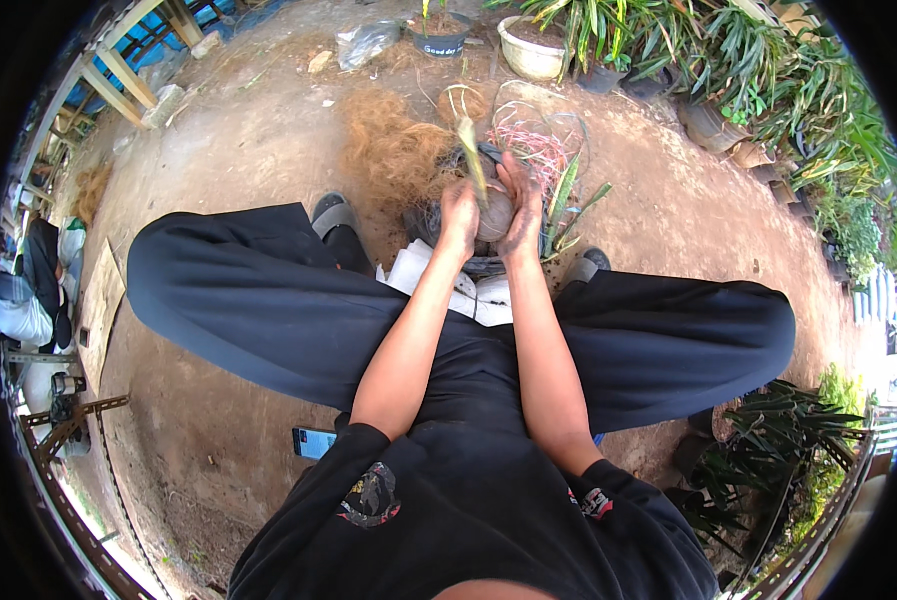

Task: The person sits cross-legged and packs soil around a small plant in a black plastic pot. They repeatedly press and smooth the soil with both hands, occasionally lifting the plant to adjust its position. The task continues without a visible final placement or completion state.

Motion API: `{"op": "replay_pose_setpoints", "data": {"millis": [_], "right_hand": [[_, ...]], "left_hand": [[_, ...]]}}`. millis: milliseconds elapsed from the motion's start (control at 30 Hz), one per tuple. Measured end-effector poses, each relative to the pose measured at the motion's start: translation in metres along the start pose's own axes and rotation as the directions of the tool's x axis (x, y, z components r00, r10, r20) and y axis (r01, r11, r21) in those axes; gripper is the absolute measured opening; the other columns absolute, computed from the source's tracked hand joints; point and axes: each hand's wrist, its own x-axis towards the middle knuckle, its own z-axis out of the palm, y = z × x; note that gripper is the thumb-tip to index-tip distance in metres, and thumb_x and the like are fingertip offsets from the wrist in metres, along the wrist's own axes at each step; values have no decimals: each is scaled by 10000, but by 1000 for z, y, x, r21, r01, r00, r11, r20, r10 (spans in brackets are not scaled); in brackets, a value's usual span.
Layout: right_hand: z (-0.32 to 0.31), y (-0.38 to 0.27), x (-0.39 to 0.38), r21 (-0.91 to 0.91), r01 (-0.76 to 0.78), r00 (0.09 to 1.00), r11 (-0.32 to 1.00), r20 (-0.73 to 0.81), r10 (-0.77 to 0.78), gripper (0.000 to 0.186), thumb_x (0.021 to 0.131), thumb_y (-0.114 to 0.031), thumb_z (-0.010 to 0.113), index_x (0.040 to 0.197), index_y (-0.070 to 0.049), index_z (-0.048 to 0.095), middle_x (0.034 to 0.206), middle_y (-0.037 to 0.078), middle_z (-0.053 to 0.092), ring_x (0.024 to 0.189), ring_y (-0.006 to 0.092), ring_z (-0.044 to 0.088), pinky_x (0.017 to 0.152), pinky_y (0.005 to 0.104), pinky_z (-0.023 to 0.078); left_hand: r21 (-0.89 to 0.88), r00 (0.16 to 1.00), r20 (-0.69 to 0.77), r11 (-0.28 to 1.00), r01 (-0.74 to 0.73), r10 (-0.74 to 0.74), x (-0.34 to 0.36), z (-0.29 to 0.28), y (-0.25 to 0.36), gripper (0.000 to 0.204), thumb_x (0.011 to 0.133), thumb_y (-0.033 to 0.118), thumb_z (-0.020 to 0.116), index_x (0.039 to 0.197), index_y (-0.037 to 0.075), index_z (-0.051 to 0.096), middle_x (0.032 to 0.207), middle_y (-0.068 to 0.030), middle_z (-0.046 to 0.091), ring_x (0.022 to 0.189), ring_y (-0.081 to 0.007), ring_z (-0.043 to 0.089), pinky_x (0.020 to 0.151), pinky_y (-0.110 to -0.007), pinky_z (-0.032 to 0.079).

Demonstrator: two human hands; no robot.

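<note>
Between my knees, my left hand [458,216] and my right hand [520,208] are cupped around a round grey-brown soil ball [496,220]. The left fingers curl against its left side, and the right palm, dark with dirt, presses its right side. A pale green plant stem with a folded leaf [468,140] rises at the ball's top, by the left hand; where it enters is hidden. Under the hands is something black, like a bag or a basin, mostly covered. Loose brown coconut fibre [393,140] lies beyond the left hand. Tangled pink string [536,150] lies beyond the right.
Cut green leaves [568,205] lie right of the hands. White sacking [408,268] is near my lap. A phone [313,442] rests on the ground at my left. Potted plants, including a white pot [530,48], line the far right side. A wooden frame [118,80] stands far left.
</note>
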Motion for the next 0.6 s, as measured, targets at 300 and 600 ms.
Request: {"op": "replay_pose_setpoints", "data": {"millis": [300,600], "right_hand": [[-3,7,-7,-66,-254,956,965,133,260,235,882,-209,548,952,1,627,932,114,664,810,173,628,750,292,508],[-4,8,-8,-48,105,986,993,-122,-110,282,920,-236,515,950,16,637,951,114,651,846,169,608,780,291,490]], "left_hand": [[168,955,-228,974,-153,190,1,1,11,405,979,345,341,1118,30,555,1067,-154,512,1064,-270,487,928,-370,373],[225,944,-251,961,-160,216,-8,12,6,446,983,391,367,1076,8,577,1100,-153,548,1057,-249,510,941,-380,368]]}}
